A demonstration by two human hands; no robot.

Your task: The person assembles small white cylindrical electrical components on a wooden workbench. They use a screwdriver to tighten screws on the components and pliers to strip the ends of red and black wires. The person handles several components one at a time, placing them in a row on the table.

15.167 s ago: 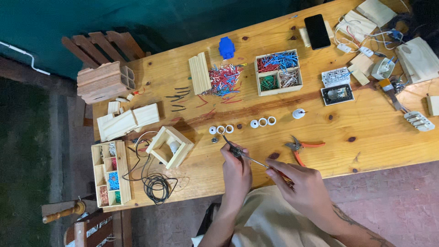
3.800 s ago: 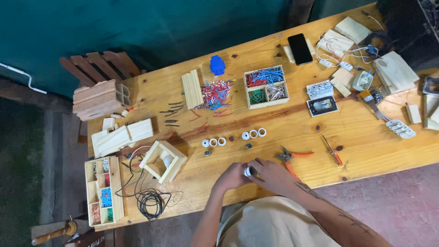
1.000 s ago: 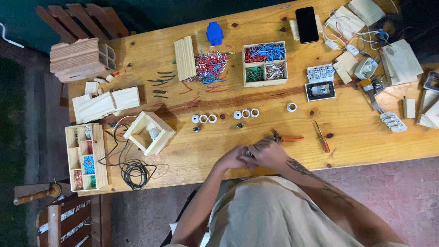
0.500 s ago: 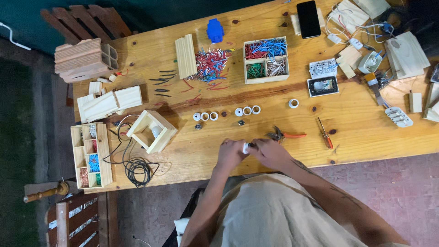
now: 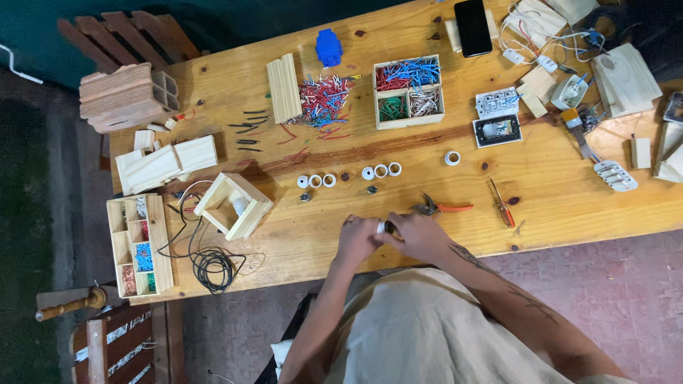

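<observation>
Since half a second ago our hands have barely shifted; they stay together at the near edge of the wooden table (image 5: 569, 206), and the view has only drifted a little. We hold a small white ring-shaped part (image 5: 381, 227) between them: our left hand (image 5: 358, 239) closes on it from one side and our right hand (image 5: 418, 235) from the other, fingers curled tight around it so that only a pale sliver with a dark bit beside it shows. Just beyond the right hand lie the orange-handled pliers (image 5: 440, 208), and further right a small screwdriver (image 5: 502, 205). A little farther out we see a row of white rings (image 5: 315, 181) matching the one we hold, with one more ring (image 5: 452, 158) lying apart. To our left stands an open wooden box (image 5: 233, 206) with a pale bulb-like piece inside, a black cable (image 5: 210, 264) coiled in front of it, and beside that a divided wooden tray (image 5: 139, 245) holding small blue, red, green and copper-coloured bits in separate compartments. Farther off, a four-compartment wooden box (image 5: 409, 92) holds red, blue, green and pale wire pieces, with a loose heap of red and blue wire pieces (image 5: 324, 99) just beside it. A black phone (image 5: 473, 27) lies at the far edge.
</observation>
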